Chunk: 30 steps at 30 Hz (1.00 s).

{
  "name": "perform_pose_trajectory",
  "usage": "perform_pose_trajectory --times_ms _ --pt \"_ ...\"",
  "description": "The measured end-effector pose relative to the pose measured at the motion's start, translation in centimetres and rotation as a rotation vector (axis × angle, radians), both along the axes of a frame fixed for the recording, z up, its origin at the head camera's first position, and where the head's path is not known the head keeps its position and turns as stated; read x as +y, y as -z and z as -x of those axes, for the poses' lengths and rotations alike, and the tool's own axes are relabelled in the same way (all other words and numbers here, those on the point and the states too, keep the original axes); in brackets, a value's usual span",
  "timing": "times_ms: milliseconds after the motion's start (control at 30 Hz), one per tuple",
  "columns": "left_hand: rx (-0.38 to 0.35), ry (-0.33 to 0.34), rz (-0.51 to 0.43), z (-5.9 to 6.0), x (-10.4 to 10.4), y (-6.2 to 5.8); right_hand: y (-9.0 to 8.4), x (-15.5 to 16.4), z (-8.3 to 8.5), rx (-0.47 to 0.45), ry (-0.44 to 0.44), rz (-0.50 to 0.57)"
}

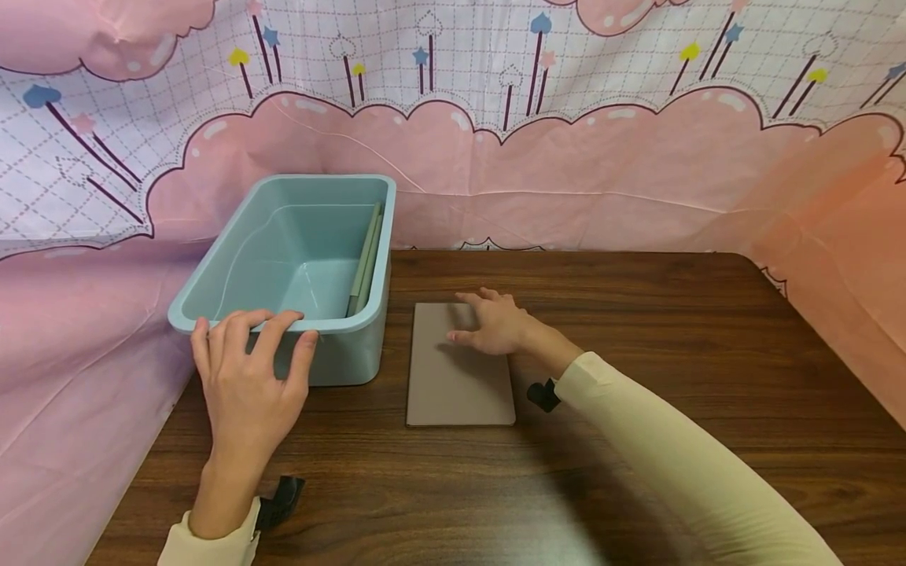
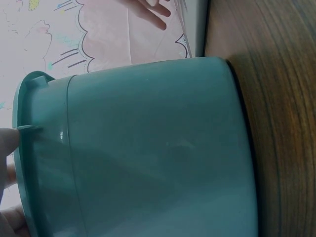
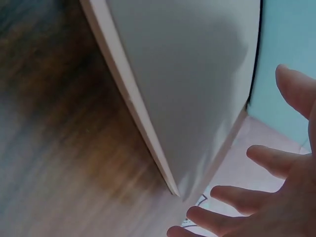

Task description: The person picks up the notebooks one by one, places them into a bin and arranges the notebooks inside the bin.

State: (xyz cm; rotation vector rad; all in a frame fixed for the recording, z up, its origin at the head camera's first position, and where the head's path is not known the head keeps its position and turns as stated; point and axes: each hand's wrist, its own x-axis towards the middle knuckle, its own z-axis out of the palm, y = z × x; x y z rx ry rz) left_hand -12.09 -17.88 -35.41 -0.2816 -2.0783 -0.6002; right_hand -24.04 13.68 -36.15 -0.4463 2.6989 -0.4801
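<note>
A light-blue plastic bin (image 1: 347, 354) stands at the left of the table. My left hand (image 1: 251, 377) holds its near rim, fingers bent over the edge and thumb on the outside, as the left wrist view also shows. Right of the bin lies a closed taupe notebook (image 1: 453, 393), flat on the table. Over its upper right part hovers my right hand (image 1: 495, 324), fingers spread and holding nothing. The right wrist view shows these spread fingers (image 3: 276, 160) apart from the notebook's cover (image 3: 173, 64), with a hand shadow on it.
Inside the bin, thin green-grey book-like items (image 1: 366, 263) lean against the right wall. Brown wood-grain table (image 1: 672, 338) extends to the right. A pink patterned cloth (image 1: 566, 181) hangs behind and along both sides. Black wrist mounts (image 1: 281, 501) sit at both cuffs.
</note>
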Motion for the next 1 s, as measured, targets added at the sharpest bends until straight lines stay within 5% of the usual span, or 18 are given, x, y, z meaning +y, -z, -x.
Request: perform_pose_trajectory --times_ms 1000 --pt "0.01 -0.001 0.003 0.0 0.0 0.0 1.7 -0.6 -0.2 -0.021 0.016 -0.038"
